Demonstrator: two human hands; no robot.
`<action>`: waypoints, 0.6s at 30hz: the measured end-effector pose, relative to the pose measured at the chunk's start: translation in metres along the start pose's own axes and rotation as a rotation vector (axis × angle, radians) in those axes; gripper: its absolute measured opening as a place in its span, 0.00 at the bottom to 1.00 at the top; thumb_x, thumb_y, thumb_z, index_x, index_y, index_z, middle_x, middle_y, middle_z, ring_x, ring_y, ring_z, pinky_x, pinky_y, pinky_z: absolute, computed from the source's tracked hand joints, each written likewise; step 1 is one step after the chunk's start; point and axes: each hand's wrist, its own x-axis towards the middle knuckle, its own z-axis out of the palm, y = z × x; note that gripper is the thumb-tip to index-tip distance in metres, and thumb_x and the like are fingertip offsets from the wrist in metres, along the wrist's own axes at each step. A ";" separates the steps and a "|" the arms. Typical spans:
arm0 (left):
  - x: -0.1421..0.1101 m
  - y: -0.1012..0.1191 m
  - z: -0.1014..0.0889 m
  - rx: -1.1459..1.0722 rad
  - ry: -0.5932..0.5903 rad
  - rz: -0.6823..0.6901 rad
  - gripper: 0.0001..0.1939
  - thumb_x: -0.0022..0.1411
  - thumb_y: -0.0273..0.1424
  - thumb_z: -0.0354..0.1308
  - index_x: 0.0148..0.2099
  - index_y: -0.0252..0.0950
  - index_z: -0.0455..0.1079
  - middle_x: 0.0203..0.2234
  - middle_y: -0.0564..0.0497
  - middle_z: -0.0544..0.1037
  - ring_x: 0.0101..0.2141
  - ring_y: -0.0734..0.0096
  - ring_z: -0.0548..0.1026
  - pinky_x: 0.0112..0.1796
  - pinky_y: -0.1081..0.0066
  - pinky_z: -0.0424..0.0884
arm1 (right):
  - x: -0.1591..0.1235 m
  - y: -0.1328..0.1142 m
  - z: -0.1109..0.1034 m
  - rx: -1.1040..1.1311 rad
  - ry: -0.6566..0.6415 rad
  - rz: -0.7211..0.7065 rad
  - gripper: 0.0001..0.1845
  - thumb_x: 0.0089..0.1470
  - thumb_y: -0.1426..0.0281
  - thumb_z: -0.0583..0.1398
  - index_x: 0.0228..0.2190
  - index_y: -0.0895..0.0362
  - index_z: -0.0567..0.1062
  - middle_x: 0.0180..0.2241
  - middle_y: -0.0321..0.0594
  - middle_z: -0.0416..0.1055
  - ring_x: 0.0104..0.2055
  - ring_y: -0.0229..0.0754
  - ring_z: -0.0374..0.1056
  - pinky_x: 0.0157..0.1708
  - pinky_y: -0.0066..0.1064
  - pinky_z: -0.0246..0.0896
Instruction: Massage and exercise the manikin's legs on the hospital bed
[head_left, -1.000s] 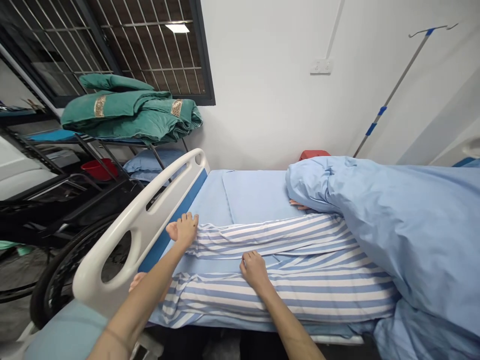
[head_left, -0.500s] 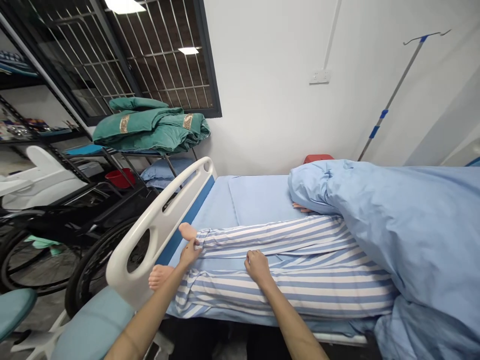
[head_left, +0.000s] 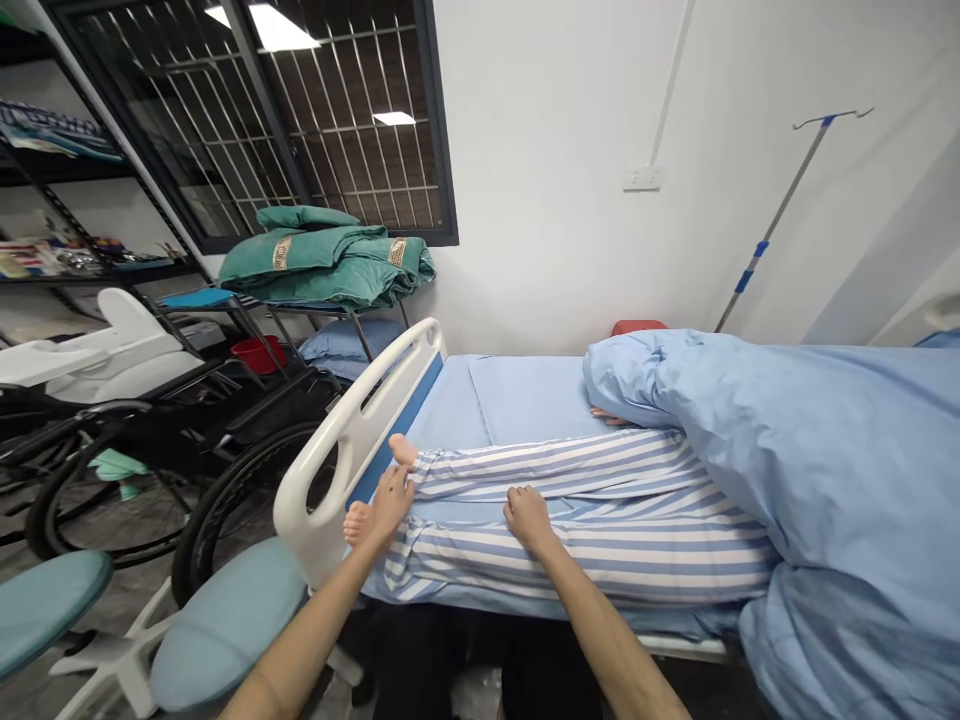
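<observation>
Blue-and-white striped trousers (head_left: 600, 565) cover two legs lying on the bed, with bare feet toward the footboard. My left hand (head_left: 391, 500) is above the ankles, between the far foot (head_left: 403, 450) and the near foot (head_left: 358, 522). Its fingers reach out toward the far trouser cuff; whether they touch it is unclear. Over the gap between the legs, my right hand (head_left: 527, 515) has its fingers curled in, and nothing shows in them. A light blue quilt (head_left: 720, 420) covers the upper part, with the lying figure's fingertips (head_left: 609, 415) poking out at its edge.
A white footboard (head_left: 330, 450) closes the bed's left end. Beyond it stand a wheelchair (head_left: 247, 440) and a rack with a folded green quilt (head_left: 330, 260). Pale green padded seats (head_left: 232, 620) are at the lower left. An IV pole (head_left: 780, 215) rises behind the bed.
The camera view has shifted a little. My left hand has moved slightly toward the footboard, away from the far cuff its fingers were at. My right hand stays about where it was.
</observation>
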 end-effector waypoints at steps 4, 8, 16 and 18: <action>-0.067 -0.002 0.002 -0.165 0.066 -0.036 0.11 0.55 0.29 0.48 0.38 0.36 0.69 0.35 0.47 0.75 0.38 0.65 0.73 0.45 0.66 0.68 | -0.012 -0.032 -0.005 0.046 -0.011 -0.038 0.11 0.57 0.70 0.52 0.39 0.58 0.72 0.40 0.47 0.73 0.46 0.47 0.66 0.44 0.35 0.56; -0.138 -0.022 0.017 -0.318 0.202 -0.385 0.16 0.52 0.36 0.51 0.43 0.34 0.66 0.40 0.43 0.73 0.40 0.62 0.72 0.44 0.63 0.70 | -0.026 -0.067 -0.001 0.091 -0.035 -0.084 0.14 0.55 0.66 0.56 0.43 0.58 0.71 0.42 0.46 0.71 0.47 0.48 0.65 0.45 0.36 0.57; -0.142 -0.053 0.028 -0.293 -0.020 -0.534 0.20 0.45 0.42 0.57 0.39 0.35 0.66 0.42 0.39 0.74 0.51 0.49 0.68 0.54 0.53 0.61 | -0.032 -0.129 0.012 0.079 -0.121 -0.196 0.26 0.49 0.63 0.61 0.48 0.61 0.67 0.47 0.51 0.68 0.50 0.52 0.62 0.48 0.43 0.57; -0.133 -0.060 0.023 -0.301 -0.099 -0.525 0.13 0.46 0.41 0.56 0.30 0.37 0.65 0.35 0.42 0.75 0.47 0.49 0.70 0.52 0.53 0.63 | -0.027 -0.144 0.016 0.056 -0.136 -0.205 0.27 0.48 0.64 0.62 0.49 0.61 0.66 0.47 0.52 0.67 0.50 0.52 0.62 0.48 0.43 0.57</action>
